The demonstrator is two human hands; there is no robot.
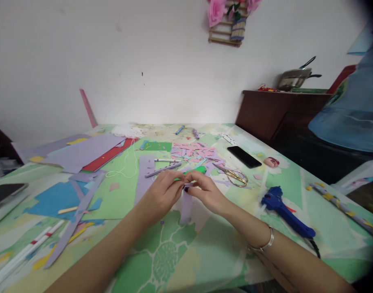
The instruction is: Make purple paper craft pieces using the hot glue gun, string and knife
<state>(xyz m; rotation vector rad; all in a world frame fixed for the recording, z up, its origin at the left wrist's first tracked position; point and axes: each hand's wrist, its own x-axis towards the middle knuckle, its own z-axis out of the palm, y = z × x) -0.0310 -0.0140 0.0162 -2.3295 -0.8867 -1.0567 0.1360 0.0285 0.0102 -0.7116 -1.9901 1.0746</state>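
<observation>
Over the middle of the table my left hand (165, 192) and my right hand (207, 193) meet, fingertips pinched together. A narrow light-purple paper strip (186, 208) hangs down from between the fingers. Its upper end is hidden by them. Just behind the fingertips lies a bright green object (200, 170), partly covered, whose kind I cannot make out. A purple paper sheet (146, 173) lies beyond my left hand, with a purple paper-wrapped stick (162, 169) across it. Gold-handled scissors (236, 176) rest to the right, beyond my right hand.
Pink paper scraps (192, 151) are heaped farther back. On the right are a blue glue gun (288, 213), a black phone (244, 156) and a decorated stick (341, 205). Coloured paper sheets (82, 152), purple strips (78, 224) and white sticks (27, 254) cover the left.
</observation>
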